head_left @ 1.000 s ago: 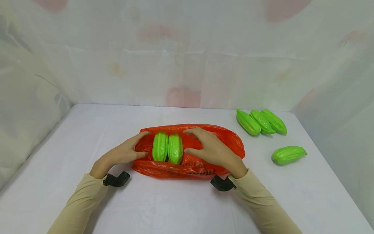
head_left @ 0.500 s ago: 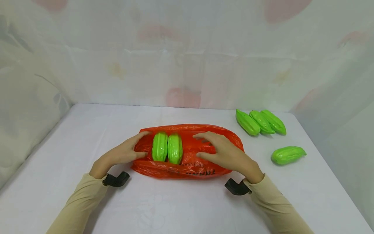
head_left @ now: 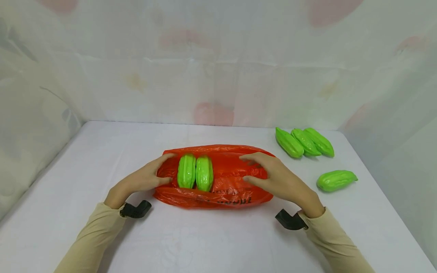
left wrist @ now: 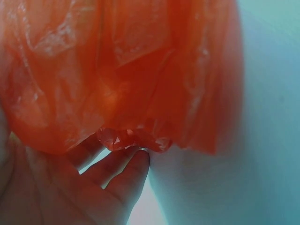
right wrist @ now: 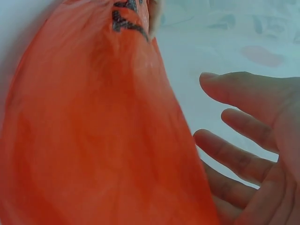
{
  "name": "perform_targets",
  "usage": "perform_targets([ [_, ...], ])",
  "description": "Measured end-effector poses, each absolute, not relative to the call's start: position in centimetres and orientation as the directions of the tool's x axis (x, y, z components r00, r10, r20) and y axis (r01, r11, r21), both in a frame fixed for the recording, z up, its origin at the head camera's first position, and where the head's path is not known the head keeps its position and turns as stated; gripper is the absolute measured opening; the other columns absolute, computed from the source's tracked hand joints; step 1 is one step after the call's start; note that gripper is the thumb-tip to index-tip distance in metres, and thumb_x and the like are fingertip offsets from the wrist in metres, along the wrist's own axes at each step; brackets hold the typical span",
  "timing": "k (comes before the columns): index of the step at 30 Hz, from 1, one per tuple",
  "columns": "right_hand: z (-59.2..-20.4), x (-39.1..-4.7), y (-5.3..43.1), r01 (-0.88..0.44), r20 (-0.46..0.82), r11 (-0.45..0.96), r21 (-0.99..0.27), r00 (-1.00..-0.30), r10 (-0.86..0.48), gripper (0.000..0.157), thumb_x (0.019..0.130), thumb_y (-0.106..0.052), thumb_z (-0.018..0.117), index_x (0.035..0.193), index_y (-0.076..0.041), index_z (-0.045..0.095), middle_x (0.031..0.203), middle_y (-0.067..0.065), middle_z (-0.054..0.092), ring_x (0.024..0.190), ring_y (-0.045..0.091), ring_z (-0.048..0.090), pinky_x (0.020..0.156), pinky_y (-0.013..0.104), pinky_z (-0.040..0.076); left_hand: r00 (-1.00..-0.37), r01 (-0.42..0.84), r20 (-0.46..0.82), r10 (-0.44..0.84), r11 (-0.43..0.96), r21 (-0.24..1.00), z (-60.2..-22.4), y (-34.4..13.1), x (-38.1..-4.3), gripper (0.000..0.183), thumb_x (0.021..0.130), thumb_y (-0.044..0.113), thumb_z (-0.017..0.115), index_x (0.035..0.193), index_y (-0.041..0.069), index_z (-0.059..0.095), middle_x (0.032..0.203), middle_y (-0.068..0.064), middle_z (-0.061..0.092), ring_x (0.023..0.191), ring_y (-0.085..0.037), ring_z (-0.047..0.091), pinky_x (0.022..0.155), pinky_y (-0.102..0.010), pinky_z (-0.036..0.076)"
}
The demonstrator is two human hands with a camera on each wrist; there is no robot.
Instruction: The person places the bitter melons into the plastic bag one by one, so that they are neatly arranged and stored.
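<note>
A red plastic bag (head_left: 227, 170) with dark print lies spread on the table with its mouth gaping upward. Inside, toward its left end, two ridged bright green gourds (head_left: 186, 170) stand side by side. My left hand (head_left: 146, 175) grips the bag's left end, its thumb and fingers hooked over the rim; in the left wrist view some fingers (left wrist: 126, 178) show under the red plastic. My right hand (head_left: 273, 174) is held over the bag's right end, thumb and fingers spread apart and nothing between them. The right wrist view shows those fingers (right wrist: 239, 154) beside the bag's wall.
Three more green gourds (head_left: 289, 143) lie in a row at the table's back right. A single gourd (head_left: 336, 181) lies nearer, right of my right hand. A patterned curtain (head_left: 215, 76) closes off the back and both sides of the white table (head_left: 191, 239).
My right hand has moved right, away from the two gourds in the bag, toward the bag's right end. My left hand and the gourds have stayed in place.
</note>
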State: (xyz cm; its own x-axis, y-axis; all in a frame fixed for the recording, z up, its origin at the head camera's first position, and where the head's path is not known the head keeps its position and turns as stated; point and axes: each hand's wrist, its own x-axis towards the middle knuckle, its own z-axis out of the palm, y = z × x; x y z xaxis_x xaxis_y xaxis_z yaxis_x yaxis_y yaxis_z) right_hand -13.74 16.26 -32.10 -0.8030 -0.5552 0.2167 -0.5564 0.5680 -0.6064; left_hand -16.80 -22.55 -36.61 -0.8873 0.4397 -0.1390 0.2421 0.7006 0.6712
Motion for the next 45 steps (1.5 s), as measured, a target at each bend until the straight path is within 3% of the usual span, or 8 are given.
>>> perform_targets([
  [18,-32.5,-12.9,20.0,-0.619,0.379,0.574,-0.536,-0.784,-0.491,0.046,0.082,-0.009,0.079,0.125,-0.006,0.063,0.121,0.005,0.068,0.105,0.023,0.068,0.088,0.039,0.057,-0.885,0.25,-0.133,0.445,0.696,0.673,-36.7,-22.6,-16.7,0.071,0.089,0.011,0.062,0.152,0.007,0.029,0.146,-0.021,0.045,0.131,-0.039,0.046,0.108,-0.063,0.036],
  [27,-32.3,-12.9,22.0,-0.637,0.45,0.549,-0.54,-0.77,-0.451,0.048,0.077,0.002,0.08,0.122,-0.001,0.064,0.116,0.009,0.069,0.097,0.021,0.068,0.093,0.009,0.048,-0.884,0.256,-0.132,0.448,0.7,0.666,-36.7,-22.6,-16.7,0.07,0.09,0.012,0.062,0.152,0.008,0.029,0.146,-0.021,0.045,0.131,-0.039,0.046,0.108,-0.064,0.036],
  [36,-32.0,-12.7,23.1,-0.603,0.416,0.584,-0.544,-0.798,-0.437,0.053,0.079,-0.003,0.08,0.129,-0.007,0.062,0.122,0.007,0.068,0.101,0.02,0.067,0.089,0.011,0.05,-0.882,0.256,-0.137,0.451,0.701,0.665,-36.7,-22.6,-16.7,0.07,0.09,0.012,0.062,0.152,0.008,0.029,0.145,-0.02,0.046,0.131,-0.038,0.046,0.108,-0.063,0.037],
  [45,-32.0,-13.0,25.2,-0.565,0.388,0.643,-0.518,-0.825,-0.412,0.052,0.079,-0.006,0.081,0.128,-0.008,0.062,0.12,0.007,0.069,0.102,-0.01,0.057,0.09,0.004,0.044,-0.882,0.257,-0.129,0.452,0.694,0.672,-36.7,-22.6,-16.8,0.07,0.09,0.011,0.061,0.152,0.007,0.029,0.145,-0.02,0.047,0.13,-0.038,0.047,0.108,-0.063,0.038],
])
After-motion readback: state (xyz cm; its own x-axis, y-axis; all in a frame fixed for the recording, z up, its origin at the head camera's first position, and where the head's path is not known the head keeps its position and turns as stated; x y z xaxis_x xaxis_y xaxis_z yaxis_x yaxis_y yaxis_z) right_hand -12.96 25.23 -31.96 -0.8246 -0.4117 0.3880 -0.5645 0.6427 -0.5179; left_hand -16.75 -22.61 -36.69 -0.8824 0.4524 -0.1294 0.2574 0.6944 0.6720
